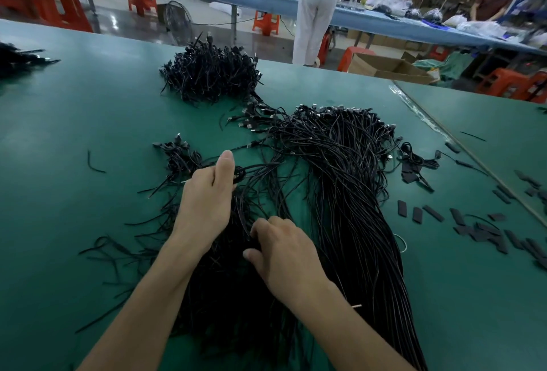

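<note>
Though tangled, thin black cables, plug-tipped.

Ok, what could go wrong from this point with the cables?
The left hand grips a coiled cable that runs into the cable heap; pulling could drag its neighbours into a knot.
The right hand pinches strands there and might lift several at once.
Trailing ends could scatter the sleeve pieces nearby.

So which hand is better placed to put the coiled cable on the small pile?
Likely the left hand: it grips the coiled cable beside the small pile; the right hand pinches loose cables.
</note>
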`<action>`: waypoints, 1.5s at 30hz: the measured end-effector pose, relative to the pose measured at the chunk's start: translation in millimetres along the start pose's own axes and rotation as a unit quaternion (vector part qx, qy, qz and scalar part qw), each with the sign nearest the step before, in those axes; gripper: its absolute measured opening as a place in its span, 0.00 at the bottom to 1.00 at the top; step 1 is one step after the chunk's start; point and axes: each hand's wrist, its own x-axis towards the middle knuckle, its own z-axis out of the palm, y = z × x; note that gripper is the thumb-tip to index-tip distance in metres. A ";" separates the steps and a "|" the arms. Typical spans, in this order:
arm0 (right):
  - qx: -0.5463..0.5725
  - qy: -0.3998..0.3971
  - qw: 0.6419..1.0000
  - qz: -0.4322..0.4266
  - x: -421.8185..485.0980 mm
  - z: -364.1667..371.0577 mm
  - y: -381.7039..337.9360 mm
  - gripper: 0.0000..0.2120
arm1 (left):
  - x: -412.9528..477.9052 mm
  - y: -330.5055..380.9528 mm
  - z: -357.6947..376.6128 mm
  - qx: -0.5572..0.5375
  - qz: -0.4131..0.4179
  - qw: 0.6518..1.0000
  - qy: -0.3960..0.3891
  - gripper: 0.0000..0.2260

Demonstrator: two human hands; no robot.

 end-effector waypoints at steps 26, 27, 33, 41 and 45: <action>0.204 0.018 0.974 0.094 2.9 -22.1 -6.3 0.07 | -0.2 5.0 0.5 -0.047 0.012 0.999 0.019 0.25; 0.246 0.040 0.963 0.106 5.9 -26.6 -3.3 0.07 | 0.1 5.5 0.2 -0.055 0.012 0.998 0.019 0.26; 0.488 0.283 0.816 0.124 16.2 -54.9 4.5 0.04 | -6.0 8.9 5.6 -0.064 0.069 0.994 -0.062 0.27; 0.636 0.256 0.727 0.047 10.2 -58.4 -17.6 0.06 | -13.7 19.1 11.8 -0.170 0.086 0.974 -0.123 0.17; 0.560 0.206 0.802 0.021 9.6 -54.9 -19.3 0.11 | -12.4 22.4 9.0 -0.196 0.089 0.973 -0.084 0.14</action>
